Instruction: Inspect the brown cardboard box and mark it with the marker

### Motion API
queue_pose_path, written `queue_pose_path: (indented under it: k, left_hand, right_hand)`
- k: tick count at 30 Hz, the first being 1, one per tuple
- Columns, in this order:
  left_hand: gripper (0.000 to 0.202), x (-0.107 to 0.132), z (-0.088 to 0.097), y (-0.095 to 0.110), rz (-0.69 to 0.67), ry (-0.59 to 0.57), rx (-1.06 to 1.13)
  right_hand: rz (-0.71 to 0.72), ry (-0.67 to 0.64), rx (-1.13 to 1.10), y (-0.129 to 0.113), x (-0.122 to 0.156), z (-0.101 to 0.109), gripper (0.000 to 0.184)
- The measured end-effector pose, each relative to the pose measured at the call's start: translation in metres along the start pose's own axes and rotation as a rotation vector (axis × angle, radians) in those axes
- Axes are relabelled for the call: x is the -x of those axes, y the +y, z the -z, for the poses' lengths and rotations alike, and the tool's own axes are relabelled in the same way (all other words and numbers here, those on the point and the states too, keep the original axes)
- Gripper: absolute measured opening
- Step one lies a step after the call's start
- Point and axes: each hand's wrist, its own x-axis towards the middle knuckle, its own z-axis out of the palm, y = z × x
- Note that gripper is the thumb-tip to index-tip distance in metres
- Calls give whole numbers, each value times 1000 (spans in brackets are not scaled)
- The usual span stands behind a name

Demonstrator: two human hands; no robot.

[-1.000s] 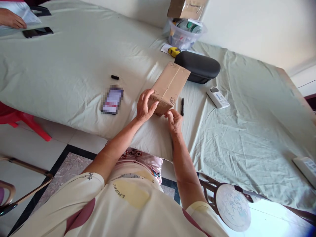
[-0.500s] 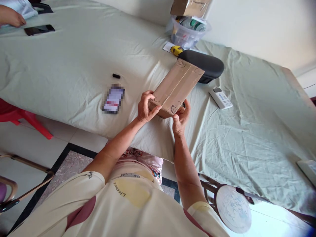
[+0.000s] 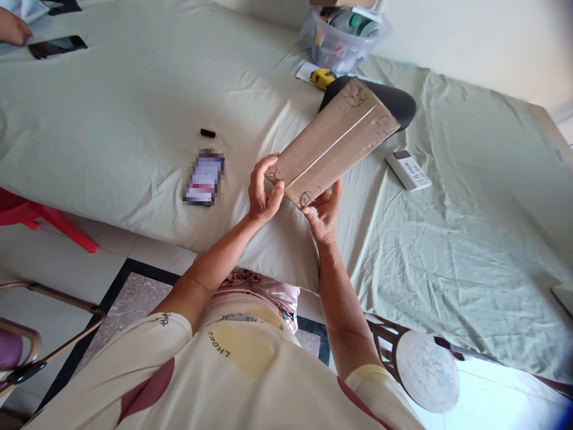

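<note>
A brown cardboard box [image 3: 333,146] is held up and tilted over the cloth-covered table, its seamed face toward me. Dark scribbles mark the corners of that face, and a pale line runs along the seam. My left hand [image 3: 264,190] grips the near left corner, thumb on the near edge and fingers at the side. At the near right corner my right hand [image 3: 324,213] is closed on the box, its thumb at the edge and its fingers partly hidden beneath. Behind the box lies a black case [image 3: 398,104], partly covered by it.
Left of the box are a phone [image 3: 204,179] and a small black cylinder [image 3: 208,132]. A white device [image 3: 408,170], a yellow tape measure [image 3: 322,78] and a plastic tub [image 3: 338,51] stand beyond. Another person's hand [image 3: 13,28] is near a dark phone [image 3: 58,46]. A round stool [image 3: 427,370] stands below right.
The box has tipped so its seamed face shows more fully and its far end reaches further right. Both hands keep their grip on the near corners. The view has shifted slightly.
</note>
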Motion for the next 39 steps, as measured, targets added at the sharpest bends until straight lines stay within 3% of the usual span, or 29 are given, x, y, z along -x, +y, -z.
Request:
queue_pose_path:
  k: [3, 6, 13, 20, 27, 31, 35, 39]
  left_hand:
    - [65, -1, 1, 3, 13, -17, -10]
    - [62, 0, 0, 4, -9, -59, -5]
    - [42, -2, 5, 15, -56, -122, -39]
    - [54, -2, 9, 15, 1, -173, -65]
    - [59, 14, 4, 2, 150, -184, -191]
    - [75, 18, -2, 9, 180, -215, -302]
    - [106, 19, -9, 18, 236, -293, -442]
    - [124, 21, -15, 19, 262, -286, -482]
  right_hand:
    - [0, -27, -69, -7, 1, -6, 128]
    - [-40, -30, -119, -9, 1, -12, 111]
    - [-136, 27, -141, 1, 4, -9, 82]
    - [-196, 132, -118, 2, 8, 0, 59]
    - [-249, 127, -89, 3, 12, -9, 49]
    - [-244, 127, -38, -3, 13, -13, 41]
    - [-214, 111, -16, -8, 11, -14, 42]
    - [-189, 115, 35, -8, 11, -15, 43]
